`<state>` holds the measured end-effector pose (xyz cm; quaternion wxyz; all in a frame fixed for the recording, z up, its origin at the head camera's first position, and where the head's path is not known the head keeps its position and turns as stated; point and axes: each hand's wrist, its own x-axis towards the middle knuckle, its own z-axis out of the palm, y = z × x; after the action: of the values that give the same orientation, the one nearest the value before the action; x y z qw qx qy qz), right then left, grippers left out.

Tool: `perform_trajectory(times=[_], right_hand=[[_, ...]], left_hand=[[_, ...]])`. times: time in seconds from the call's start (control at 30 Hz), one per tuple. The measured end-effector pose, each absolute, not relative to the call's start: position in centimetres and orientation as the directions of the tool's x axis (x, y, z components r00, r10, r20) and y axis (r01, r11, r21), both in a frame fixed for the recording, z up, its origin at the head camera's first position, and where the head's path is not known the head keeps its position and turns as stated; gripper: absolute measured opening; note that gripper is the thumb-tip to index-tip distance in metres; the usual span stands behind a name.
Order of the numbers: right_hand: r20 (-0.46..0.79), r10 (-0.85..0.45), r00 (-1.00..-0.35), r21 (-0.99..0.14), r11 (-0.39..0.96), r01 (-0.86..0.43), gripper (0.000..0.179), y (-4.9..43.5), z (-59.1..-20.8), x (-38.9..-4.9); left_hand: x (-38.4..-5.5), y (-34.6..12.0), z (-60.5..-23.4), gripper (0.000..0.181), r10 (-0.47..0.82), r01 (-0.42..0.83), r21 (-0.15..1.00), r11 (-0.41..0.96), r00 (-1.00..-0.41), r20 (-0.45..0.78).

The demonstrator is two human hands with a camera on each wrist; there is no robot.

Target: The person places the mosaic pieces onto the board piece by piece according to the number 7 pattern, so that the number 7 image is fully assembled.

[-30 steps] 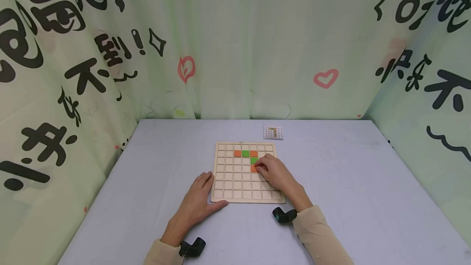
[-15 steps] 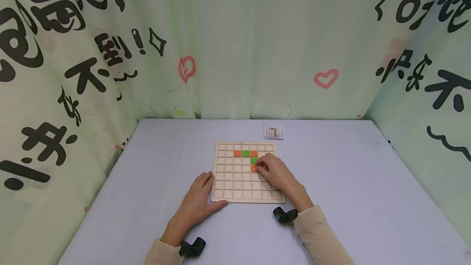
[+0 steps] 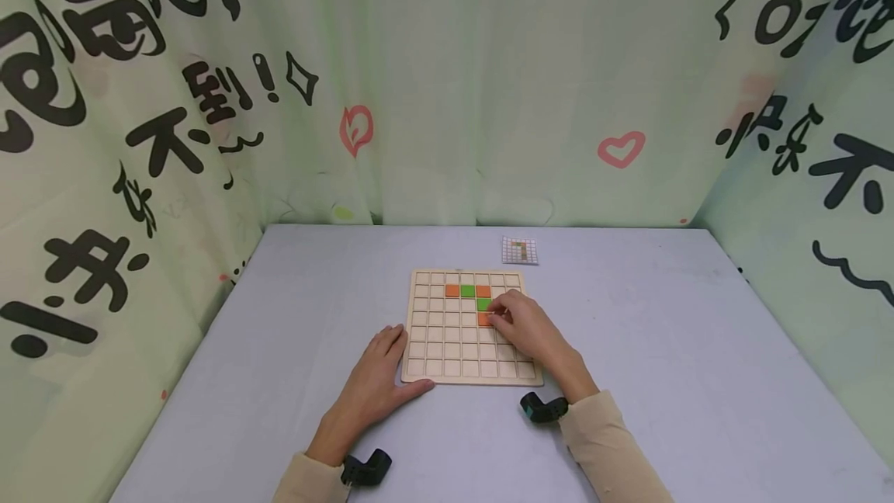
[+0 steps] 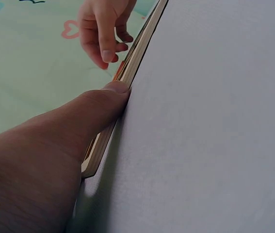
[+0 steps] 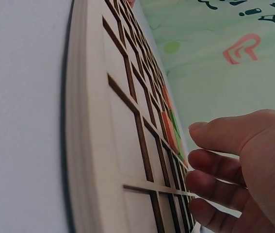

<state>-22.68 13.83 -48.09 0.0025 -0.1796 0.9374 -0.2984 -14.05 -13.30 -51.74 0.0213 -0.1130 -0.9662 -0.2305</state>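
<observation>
In the head view, a pale wooden board with a grid of square cells [image 3: 434,350] lies flat on the white cloth-covered desk [image 3: 670,332], set in from its far edge and well inside its left and right edges. Towards the board's far edge, a flat square orange tile [image 3: 452,291], a green tile [image 3: 468,291] and a second orange tile [image 3: 483,291] form a row; below its right end come another green tile [image 3: 483,304] and a third orange tile [image 3: 484,320], partly covered by the bent fingertips of the right hand [image 3: 527,326]. The left hand [image 3: 377,377] lies with fingers extended along the board's left edge. A small white gridded card [image 3: 520,251] lies between the board and the desk's far edge. The left wrist view shows the left thumb against the board's near edge; pushing there could slide the board. In the right wrist view, the right thumb and fingers are apart, nothing visible between them; whether they touch a tile is unclear, but a sideways brush could dislodge one.
</observation>
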Motion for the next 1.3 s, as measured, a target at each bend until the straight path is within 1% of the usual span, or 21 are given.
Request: perform_trajectory(times=[0.5,1.07,1.3], right_hand=[[0.097,-0.331,-0.939,-0.561,0.761,-0.326,0.018,14.3,-47.8,-22.6],[0.087,-0.293,-0.952,-0.579,0.763,-0.288,0.021,14.5,-47.0,-22.4],[0.11,-0.282,-0.953,-0.569,0.768,-0.293,0.022,14.8,-47.0,-22.3]], left_hand=[[-14.1,-13.2,-51.8,0.095,0.213,0.23,0.436,0.87,-0.973,0.088],[-14.1,-13.2,-51.8,0.095,0.209,0.227,0.436,0.871,-0.974,0.09],[-14.0,-13.2,-51.8,0.095,0.204,0.222,0.435,0.873,-0.975,0.088]])
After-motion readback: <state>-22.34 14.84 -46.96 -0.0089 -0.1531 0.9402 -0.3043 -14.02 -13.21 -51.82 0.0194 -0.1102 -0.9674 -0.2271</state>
